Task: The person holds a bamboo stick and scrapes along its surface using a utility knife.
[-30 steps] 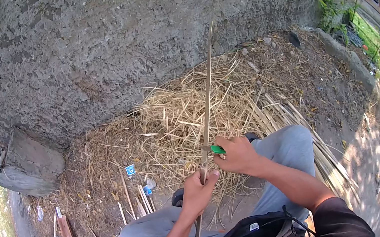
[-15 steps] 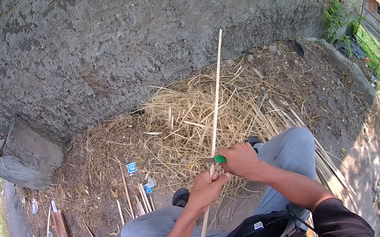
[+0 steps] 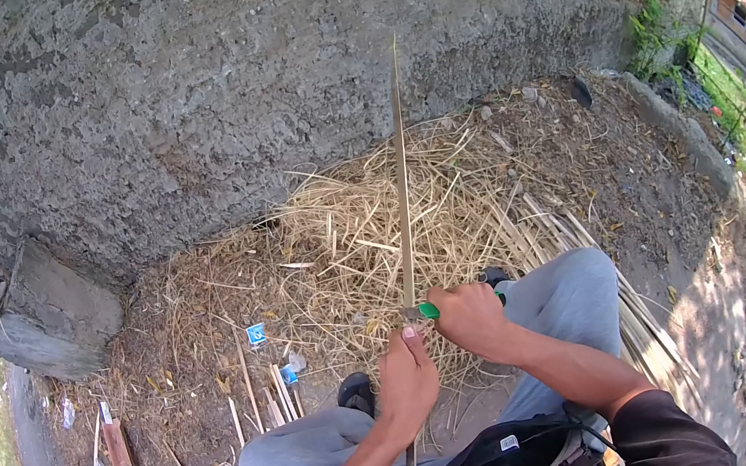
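A long thin bamboo strip (image 3: 404, 198) runs from beside my lap up across the straw pile, its far tip in front of the wall. My left hand (image 3: 407, 382) is wrapped round the strip's lower part, thumb pointing up along it. My right hand (image 3: 470, 318) is closed on the green handle of a knife (image 3: 428, 310). The short blade lies against the strip just above my left thumb; most of the handle is hidden in my fist. The strip shows a darker, narrower face towards me.
A heap of pale bamboo shavings (image 3: 362, 225) lies between my feet and the rough wall (image 3: 267, 82). Split bamboo strips (image 3: 644, 325) lie beside my right leg. A concrete block (image 3: 57, 309) stands left, near a brown wood piece (image 3: 119, 449) and a blue-white wrapper (image 3: 256, 333).
The strip has turned about its length, from a pale face to a darker, narrower one. Its tip has swung left and stands more upright. My left hand has rolled, thumb now upward.
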A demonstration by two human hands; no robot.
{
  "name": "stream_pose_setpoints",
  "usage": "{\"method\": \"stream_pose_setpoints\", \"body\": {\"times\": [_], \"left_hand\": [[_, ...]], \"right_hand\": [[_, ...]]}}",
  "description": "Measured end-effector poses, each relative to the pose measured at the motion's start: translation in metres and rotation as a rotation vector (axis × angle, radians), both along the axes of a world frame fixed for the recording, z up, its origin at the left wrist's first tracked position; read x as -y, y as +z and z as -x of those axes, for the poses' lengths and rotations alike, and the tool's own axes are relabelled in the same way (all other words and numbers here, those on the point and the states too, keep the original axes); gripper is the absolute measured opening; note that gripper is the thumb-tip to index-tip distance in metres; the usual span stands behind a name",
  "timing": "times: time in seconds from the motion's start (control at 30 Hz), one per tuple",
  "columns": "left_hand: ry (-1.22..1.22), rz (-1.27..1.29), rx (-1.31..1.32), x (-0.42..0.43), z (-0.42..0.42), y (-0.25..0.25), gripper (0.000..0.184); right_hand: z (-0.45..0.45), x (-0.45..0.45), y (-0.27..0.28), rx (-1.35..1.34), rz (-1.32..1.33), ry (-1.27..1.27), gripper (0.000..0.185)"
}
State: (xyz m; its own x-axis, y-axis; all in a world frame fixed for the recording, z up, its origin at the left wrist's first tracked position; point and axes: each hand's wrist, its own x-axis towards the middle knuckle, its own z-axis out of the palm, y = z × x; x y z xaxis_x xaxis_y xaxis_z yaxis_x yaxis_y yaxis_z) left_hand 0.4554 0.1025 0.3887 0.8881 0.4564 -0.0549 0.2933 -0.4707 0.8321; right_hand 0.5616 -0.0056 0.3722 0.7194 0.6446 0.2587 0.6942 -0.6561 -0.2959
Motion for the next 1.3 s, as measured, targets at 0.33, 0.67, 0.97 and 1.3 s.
{"method": "stream_pose_setpoints", "body": {"times": [0.33, 0.67, 0.97, 1.3], "left_hand": [[-0.023, -0.080, -0.124, -0.004, 0.000, 0.015, 0.035], [-0.027, -0.074, -0.102, -0.007, -0.007, 0.013, 0.039], [-0.022, -0.143, -0.142, -0.004, -0.018, 0.028, 0.043], [-0.070, -0.108, -0.086, -0.008, -0.017, 0.031, 0.045]], "right_hand": [[-0.010, -0.015, -0.019, 0.190, -0.106, -0.007, 0.007], [-0.019, -0.020, -0.013, 0.178, -0.045, -0.012, 0.004], [-0.033, -0.020, -0.010, 0.223, -0.064, -0.037, 0.004], [-0.067, -0.025, -0.002, 0.345, -0.163, -0.083, 0.007]]}}
